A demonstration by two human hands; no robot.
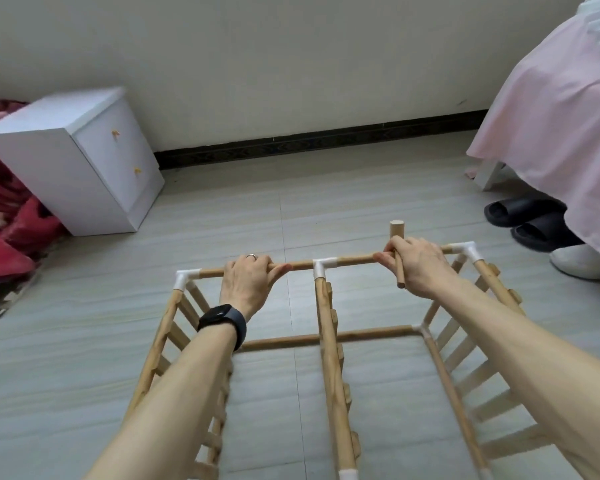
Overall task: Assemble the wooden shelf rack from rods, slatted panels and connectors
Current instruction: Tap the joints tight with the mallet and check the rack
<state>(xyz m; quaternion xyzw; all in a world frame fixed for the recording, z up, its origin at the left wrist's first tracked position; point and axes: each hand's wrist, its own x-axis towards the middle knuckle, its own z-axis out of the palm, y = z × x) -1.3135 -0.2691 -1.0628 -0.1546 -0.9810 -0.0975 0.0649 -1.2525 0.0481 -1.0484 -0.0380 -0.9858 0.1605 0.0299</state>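
Floor tiles [222, 209] spread out beneath both hands; a pink bed cover [551, 133] hangs well off to the right of the right hand, with black slippers [527, 216] at its hem; a white two-drawer cabinet [77, 161] stands beyond and to the left of the left hand, a red blanket [4, 220] heaped on its far side. The wooden shelf rack [328, 323] stands on the floor under the person's forearms; its three slatted panels run from the hands back toward the body, the left panel [158, 341] outside the left hand, the middle panel [336, 393] between the hands, the right panel [499, 289] outside the right hand. The top rod [354, 260] spans from hand to hand; a lower rod [281, 341] lies parallel, nearer the body. The left hand [253, 275] grips the top rod from above, fingers curled over it; the right hand [420, 268] curls onto the same rod and clutches a short rod [396, 230] that stands roughly upright, one end above the knuckles, the other below the palm. White connectors cap the top rod: a left connector [184, 277], a middle connector [321, 265], a right connector [465, 249]. A black watch [222, 322] sits on the left wrist; a ring [251, 257] on a left finger.
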